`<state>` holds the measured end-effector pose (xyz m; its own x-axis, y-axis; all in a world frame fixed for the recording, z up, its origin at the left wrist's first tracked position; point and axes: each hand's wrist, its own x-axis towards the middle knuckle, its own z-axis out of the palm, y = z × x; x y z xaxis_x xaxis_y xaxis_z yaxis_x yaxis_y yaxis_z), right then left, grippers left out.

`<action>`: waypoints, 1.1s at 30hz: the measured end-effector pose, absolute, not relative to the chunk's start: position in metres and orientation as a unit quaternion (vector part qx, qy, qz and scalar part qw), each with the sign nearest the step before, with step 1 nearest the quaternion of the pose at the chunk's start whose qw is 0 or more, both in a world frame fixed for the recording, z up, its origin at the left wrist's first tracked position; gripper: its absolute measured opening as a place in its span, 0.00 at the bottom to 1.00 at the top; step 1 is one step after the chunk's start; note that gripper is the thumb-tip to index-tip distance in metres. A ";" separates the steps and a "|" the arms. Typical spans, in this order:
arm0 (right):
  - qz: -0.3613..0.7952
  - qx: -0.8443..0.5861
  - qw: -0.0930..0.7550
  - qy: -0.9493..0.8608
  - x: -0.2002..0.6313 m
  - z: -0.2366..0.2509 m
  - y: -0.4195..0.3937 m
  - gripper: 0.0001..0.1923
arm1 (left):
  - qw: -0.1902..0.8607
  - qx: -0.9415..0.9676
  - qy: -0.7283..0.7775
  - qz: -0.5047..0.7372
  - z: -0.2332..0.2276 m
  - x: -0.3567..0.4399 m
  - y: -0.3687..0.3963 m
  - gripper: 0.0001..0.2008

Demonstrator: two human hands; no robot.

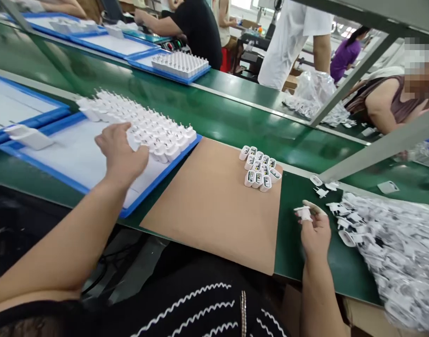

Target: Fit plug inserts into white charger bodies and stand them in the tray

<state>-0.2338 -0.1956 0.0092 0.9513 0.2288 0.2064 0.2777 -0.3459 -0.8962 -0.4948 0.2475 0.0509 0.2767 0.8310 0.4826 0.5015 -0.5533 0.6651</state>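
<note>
My left hand (122, 154) is over the blue-edged tray (77, 180), its thumb and fingers apart. It is nearest to a block of white plug adapters (154, 128) standing in close rows, metal pins up. Whether the fingertips touch one is hard to see. Between the thumb and fingers of my right hand (316, 229) is a small white plug cover (305, 213). On the brown cardboard (214, 206) stands a cluster of open white charger housings (258, 167), circuit parts showing inside. One white adapter (33, 136) lies on its side at the tray's left.
Right of my right hand, a clear plastic bag (400, 252) spills white plug covers (344, 217) onto the green bench. A slanted metal post (379, 145) rises behind. Across the line, another tray (181, 65) holds adapters, and co-workers sit and stand.
</note>
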 end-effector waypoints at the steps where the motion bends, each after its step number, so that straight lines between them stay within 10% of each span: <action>1: 0.000 -0.820 0.549 -0.160 -0.237 0.011 -0.192 0.24 | 0.178 0.784 0.374 0.462 0.055 -0.484 0.222 0.26; 9: 0.204 -0.661 0.713 -0.117 -0.280 0.037 -0.159 0.24 | 0.280 0.945 -0.062 0.154 0.023 -0.344 0.104 0.31; 21: 0.307 -0.600 0.733 -0.094 -0.304 0.046 -0.150 0.23 | 0.320 0.941 0.020 0.112 0.020 -0.364 0.098 0.15; 27: 0.206 -0.718 0.635 -0.198 -0.312 0.042 -0.132 0.18 | 0.433 0.885 0.095 0.142 0.009 -0.419 0.065 0.24; 33: 0.001 -0.794 0.367 -0.485 -0.324 0.061 -0.113 0.14 | 0.516 0.836 0.072 0.170 -0.002 -0.431 0.071 0.08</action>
